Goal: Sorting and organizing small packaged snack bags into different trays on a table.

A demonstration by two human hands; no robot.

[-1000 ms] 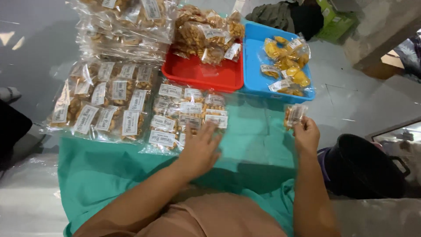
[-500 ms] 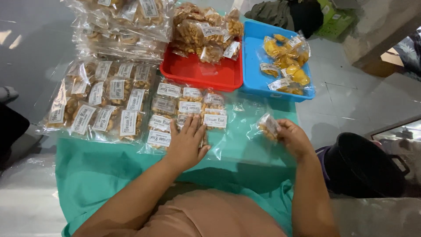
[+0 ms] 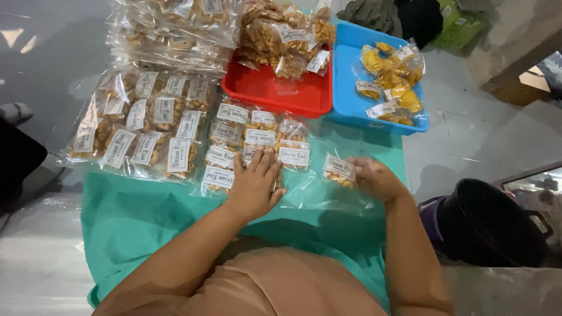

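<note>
Right hand (image 3: 374,178): fingers curled shut on a small clear snack packet (image 3: 339,169) with a white label. A second ago that packet was held up, off to the right of the big clear bag (image 3: 257,152); half a second ago it was on its way down; now it sits low at the bag's right edge, touching or just inside the loose plastic, I can't tell which. Reads as the packet being added to the batch, not yet let go.

Left hand (image 3: 254,184): fingers spread flat, palm down, gripping nothing, pressing the near edge of the big clear bag and the rows of labelled packets in it. It has crept slightly right and nearer over the last second, otherwise the same hold-down.

Left of the big clear bag: a second filled bag (image 3: 143,126) of the same labelled packets. Beyond it: a red tray (image 3: 275,93) heaped with brown snack packets, a blue tray (image 3: 351,99) to its right holding yellow snack packets, more stacked bags (image 3: 170,29) to the tray's left.

Surface is no bench: a teal cloth (image 3: 134,216) over the person's lap and a grey floor (image 3: 468,134). Right of the bag, a black bucket (image 3: 486,225). Far beyond, dark bundled cloth (image 3: 392,14).
</note>
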